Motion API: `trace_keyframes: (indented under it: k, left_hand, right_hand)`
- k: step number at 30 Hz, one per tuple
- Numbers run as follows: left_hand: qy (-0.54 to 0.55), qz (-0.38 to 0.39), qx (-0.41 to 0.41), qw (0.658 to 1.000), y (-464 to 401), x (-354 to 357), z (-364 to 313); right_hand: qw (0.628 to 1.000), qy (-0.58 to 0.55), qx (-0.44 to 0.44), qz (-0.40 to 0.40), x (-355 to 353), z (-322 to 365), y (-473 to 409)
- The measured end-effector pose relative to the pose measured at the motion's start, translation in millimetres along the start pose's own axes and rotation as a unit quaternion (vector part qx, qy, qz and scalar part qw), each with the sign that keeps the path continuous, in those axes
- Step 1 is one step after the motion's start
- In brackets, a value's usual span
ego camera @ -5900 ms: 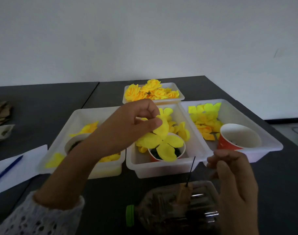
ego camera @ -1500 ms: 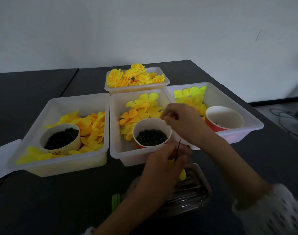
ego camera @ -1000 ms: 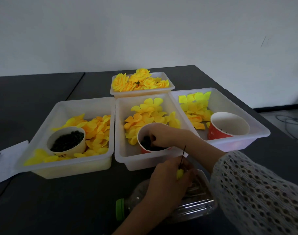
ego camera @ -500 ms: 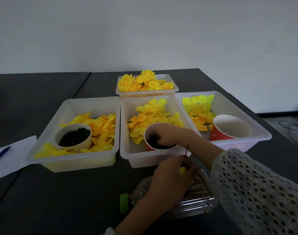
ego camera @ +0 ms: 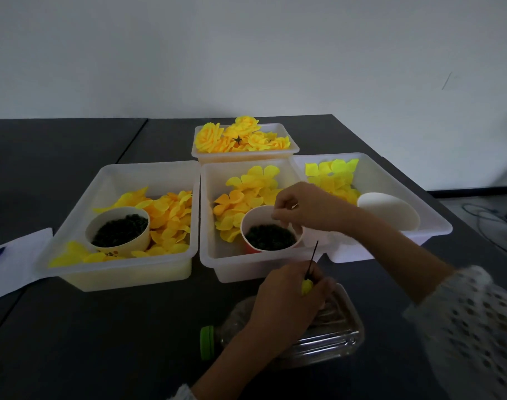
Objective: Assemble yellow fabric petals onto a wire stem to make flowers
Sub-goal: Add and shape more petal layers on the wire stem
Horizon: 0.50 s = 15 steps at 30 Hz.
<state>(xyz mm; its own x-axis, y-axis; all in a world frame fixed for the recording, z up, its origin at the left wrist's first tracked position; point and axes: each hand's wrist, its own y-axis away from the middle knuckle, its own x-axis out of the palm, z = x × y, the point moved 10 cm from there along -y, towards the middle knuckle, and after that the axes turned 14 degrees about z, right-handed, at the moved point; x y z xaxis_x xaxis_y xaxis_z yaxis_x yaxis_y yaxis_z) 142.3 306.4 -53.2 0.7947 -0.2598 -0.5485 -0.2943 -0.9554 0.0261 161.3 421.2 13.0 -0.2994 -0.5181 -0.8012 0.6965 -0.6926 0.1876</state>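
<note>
My left hand (ego camera: 287, 298) grips a thin black wire stem (ego camera: 313, 255) near the table's front, with a yellow petal (ego camera: 306, 285) bunched at my fingers. The wire's tip points up toward the middle tray (ego camera: 209, 255). My right hand (ego camera: 304, 206) hovers over the red cup (ego camera: 271, 235) of small dark pieces in that tray. Its fingertips are pinched together just above the cup's rim, apparently on one tiny dark piece, barely visible. Loose yellow petals (ego camera: 246, 194) lie behind the cup.
A clear bottle (ego camera: 327, 339) with a green cap (ego camera: 206, 342) lies under my left hand. The left tray (ego camera: 116, 272) holds petals and a cup of dark pieces (ego camera: 118, 230). The right tray (ego camera: 431, 223) holds petals and a cup (ego camera: 388, 210). Finished flowers (ego camera: 240, 137) fill the back tray. Paper (ego camera: 12, 267) lies far left.
My right hand has lifted out of the red cup with its fingertips pinched. My left hand keeps hold of the wire and petal in about the same spot.
</note>
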Motion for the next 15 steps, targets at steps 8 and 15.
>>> trace_keyframes:
  k: [8, 15]
  left_hand:
    - [-0.023, 0.005, 0.019, 1.000, -0.4, -0.4, -5.9]
    - [-0.030, 0.004, 0.033, 0.999, 1.0, -1.2, -12.1]
  right_hand:
    - [0.980, -0.169, -0.106, -0.029, -27.8, 36.2, 104.9]
    - [0.989, -0.127, -0.076, -0.019, -7.6, 32.5, 110.3]
